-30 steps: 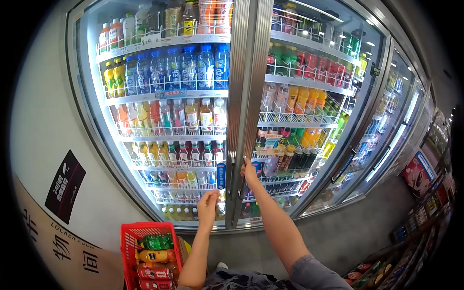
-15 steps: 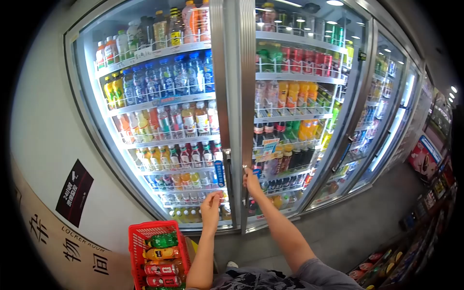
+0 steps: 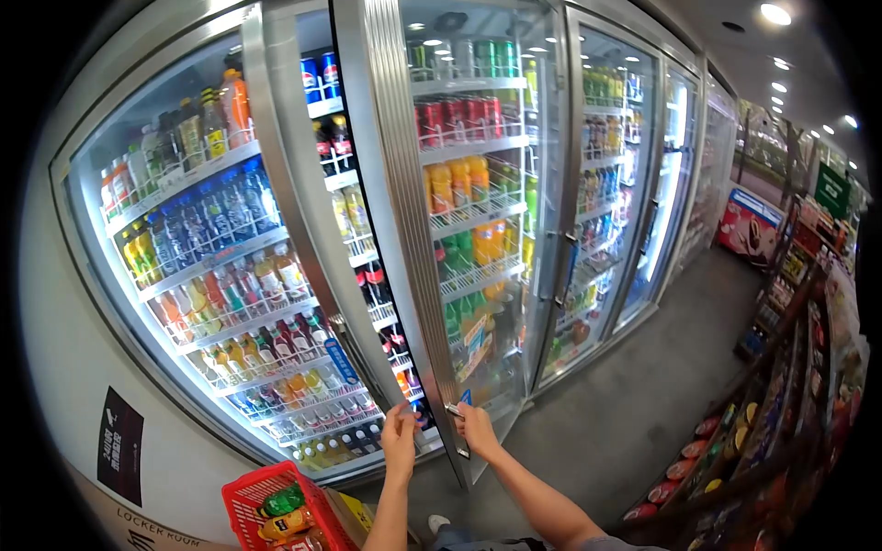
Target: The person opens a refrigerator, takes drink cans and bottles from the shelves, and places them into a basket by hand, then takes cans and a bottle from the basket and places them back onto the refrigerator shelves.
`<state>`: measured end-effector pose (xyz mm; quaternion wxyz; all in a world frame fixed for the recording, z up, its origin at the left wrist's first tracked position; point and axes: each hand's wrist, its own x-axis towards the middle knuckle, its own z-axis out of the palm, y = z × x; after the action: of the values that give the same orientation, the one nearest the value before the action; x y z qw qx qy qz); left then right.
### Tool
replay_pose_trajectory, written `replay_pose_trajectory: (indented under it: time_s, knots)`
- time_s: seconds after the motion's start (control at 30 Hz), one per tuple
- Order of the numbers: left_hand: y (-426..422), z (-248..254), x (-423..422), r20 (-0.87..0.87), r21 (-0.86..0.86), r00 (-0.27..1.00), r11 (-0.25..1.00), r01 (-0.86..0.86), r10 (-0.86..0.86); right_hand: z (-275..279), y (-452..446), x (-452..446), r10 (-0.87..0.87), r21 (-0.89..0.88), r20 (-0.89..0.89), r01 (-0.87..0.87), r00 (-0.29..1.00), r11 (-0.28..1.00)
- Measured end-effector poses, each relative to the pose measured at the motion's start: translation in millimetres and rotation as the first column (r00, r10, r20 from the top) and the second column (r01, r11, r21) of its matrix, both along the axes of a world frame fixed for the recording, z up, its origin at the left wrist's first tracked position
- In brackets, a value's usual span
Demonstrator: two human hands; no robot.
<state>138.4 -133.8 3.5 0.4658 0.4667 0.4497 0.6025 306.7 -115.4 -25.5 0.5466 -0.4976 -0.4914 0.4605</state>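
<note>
My right hand (image 3: 476, 429) is closed around the handle on the metal edge of a glass cooler door (image 3: 418, 230), which stands partly open. Through the gap beside that door, cans and bottles (image 3: 367, 275) show on the inner shelves. Left of it my left hand (image 3: 401, 439) is raised near the gap, its fingers bent and brought together; whether something small is between them is too small to tell. A red basket (image 3: 335, 514) at the lower left holds several bottles (image 3: 287, 523), green and orange among them.
The closed left cooler door (image 3: 211, 248) fronts shelves of drinks. More glass doors (image 3: 597, 193) run off to the right. A rack of packaged goods (image 3: 772, 386) lines the right side of the grey floor (image 3: 606, 395). A dark sign (image 3: 120, 445) is on the left wall.
The cooler door held by my right hand has swung outward, opening a gap that shows the inner shelves. The view has turned to the right. My left hand has stayed near the door edge.
</note>
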Motion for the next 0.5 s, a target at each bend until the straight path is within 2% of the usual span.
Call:
replay_pose_trajectory:
  time_s: [0.03,0.07,0.13,0.2,0.27,0.33,0.37,0.5]
  knots:
    - [-5,4,10,-0.018,0.019,1.000,1.000,0.019,-0.018,12,-16,10,-0.055,0.022,0.081,0.054,0.995,0.998]
    - [-10,5,19,-0.036,0.036,0.999,0.999,0.035,-0.034,11,-27,19,-0.071,-0.002,0.085,0.071,0.994,0.997]
    - [-22,12,43,0.000,0.017,0.997,0.997,0.080,-0.080,8,-44,37,-0.107,-0.015,0.011,0.107,0.994,0.994]
    - [-27,6,62,0.036,0.013,0.990,0.991,0.135,-0.135,11,-61,59,-0.136,0.001,0.017,0.136,0.991,0.991]
    - [-33,2,83,0.036,0.030,0.987,0.987,0.159,-0.160,27,-86,80,-0.168,-0.096,-0.035,0.164,0.985,0.982]
    - [-39,3,101,0.013,0.022,0.981,0.981,0.194,-0.194,20,-99,104,-0.208,-0.117,-0.057,0.200,0.977,0.973]
    - [-41,6,111,0.022,0.026,0.977,0.977,0.209,-0.210,6,-103,118,-0.249,-0.107,-0.101,0.238,0.963,0.965]
    - [-50,14,145,0.061,0.034,0.955,0.957,0.288,-0.289,22,-135,159,-0.377,-0.124,-0.225,0.358,0.898,0.926]
